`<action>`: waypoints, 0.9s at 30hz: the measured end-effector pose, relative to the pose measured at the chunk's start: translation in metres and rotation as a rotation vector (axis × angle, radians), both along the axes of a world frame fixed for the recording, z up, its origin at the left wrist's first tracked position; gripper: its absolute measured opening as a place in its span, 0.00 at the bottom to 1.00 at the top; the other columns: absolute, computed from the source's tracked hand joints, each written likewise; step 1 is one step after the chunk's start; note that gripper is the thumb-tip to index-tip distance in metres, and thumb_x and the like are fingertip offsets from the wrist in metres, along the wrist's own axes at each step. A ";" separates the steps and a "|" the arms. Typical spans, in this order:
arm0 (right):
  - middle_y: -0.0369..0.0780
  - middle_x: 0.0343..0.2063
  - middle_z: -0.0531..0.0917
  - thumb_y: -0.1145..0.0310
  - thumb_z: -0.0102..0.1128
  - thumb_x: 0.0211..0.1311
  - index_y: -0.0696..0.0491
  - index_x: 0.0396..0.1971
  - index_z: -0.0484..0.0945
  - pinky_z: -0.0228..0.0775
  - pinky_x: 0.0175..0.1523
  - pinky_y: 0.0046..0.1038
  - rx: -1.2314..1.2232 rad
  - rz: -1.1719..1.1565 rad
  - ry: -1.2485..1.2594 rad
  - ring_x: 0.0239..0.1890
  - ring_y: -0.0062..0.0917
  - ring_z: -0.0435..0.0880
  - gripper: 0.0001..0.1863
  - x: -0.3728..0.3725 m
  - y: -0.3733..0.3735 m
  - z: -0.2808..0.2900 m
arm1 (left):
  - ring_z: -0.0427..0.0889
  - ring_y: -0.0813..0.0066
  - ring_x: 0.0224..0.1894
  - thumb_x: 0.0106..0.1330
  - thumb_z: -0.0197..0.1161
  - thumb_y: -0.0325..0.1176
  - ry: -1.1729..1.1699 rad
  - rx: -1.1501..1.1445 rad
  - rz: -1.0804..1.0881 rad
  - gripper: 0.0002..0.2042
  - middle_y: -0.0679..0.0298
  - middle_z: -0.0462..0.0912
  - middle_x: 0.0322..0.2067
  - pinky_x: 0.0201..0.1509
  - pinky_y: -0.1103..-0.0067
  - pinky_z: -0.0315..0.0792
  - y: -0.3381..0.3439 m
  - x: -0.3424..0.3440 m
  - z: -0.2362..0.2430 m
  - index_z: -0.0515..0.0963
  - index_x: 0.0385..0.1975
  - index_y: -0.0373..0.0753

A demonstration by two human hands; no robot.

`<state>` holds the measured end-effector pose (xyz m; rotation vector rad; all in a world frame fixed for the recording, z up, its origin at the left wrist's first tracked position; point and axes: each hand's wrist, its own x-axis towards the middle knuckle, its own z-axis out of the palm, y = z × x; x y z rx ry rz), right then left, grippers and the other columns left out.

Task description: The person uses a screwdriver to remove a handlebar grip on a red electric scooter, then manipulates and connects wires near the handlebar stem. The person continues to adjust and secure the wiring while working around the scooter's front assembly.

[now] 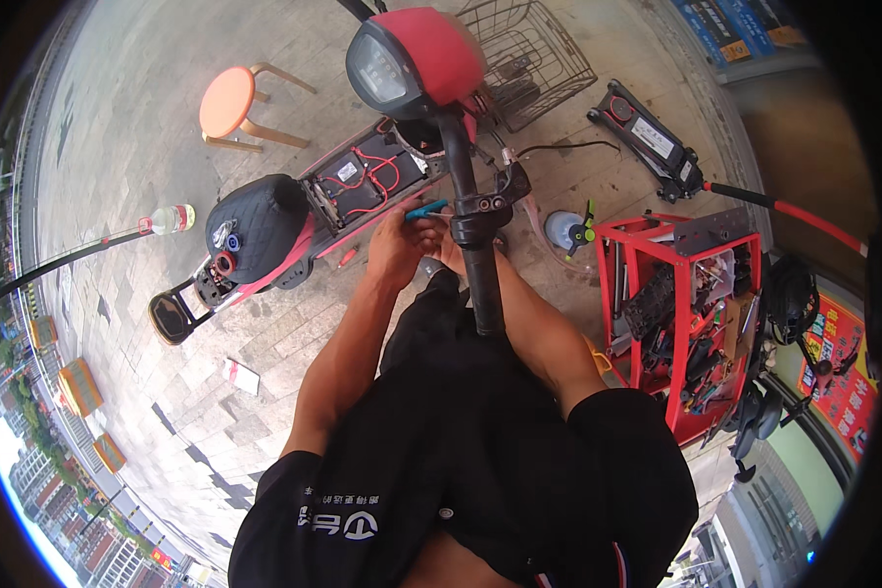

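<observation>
A pink-and-black electric scooter (294,257) stands before me, its footboard open over a battery (355,178) with red wires. My left hand (400,243) is closed at the near side of the footboard, gripping a small teal-handled tool (425,210) whose exact kind I cannot make out. Close beside it, my right hand (450,252) is partly hidden behind the black handlebar (480,265), so its fingers do not show clearly. The red front cover (441,54) and headlight rise just beyond the hands.
An orange-topped stool (227,102) stands at far left, and a bottle (173,219) is near the seat (255,227). To the right are a floor jack (647,142), a blue-and-clear container (563,230) and a red tool cart (678,323) full of tools. A wire basket (549,69) sits behind the headlight.
</observation>
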<state>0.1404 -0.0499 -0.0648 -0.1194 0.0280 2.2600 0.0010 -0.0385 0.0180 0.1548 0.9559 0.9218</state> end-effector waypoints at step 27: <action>0.28 0.26 0.78 0.49 0.63 0.57 0.46 0.37 0.76 0.58 0.19 0.14 -0.042 0.302 0.087 0.18 0.13 0.70 0.17 -0.042 0.047 -0.024 | 0.79 0.74 0.33 0.57 0.57 0.19 1.231 0.352 -0.181 0.37 0.56 0.77 0.38 0.36 0.78 0.76 -0.027 0.113 0.133 0.45 0.67 0.35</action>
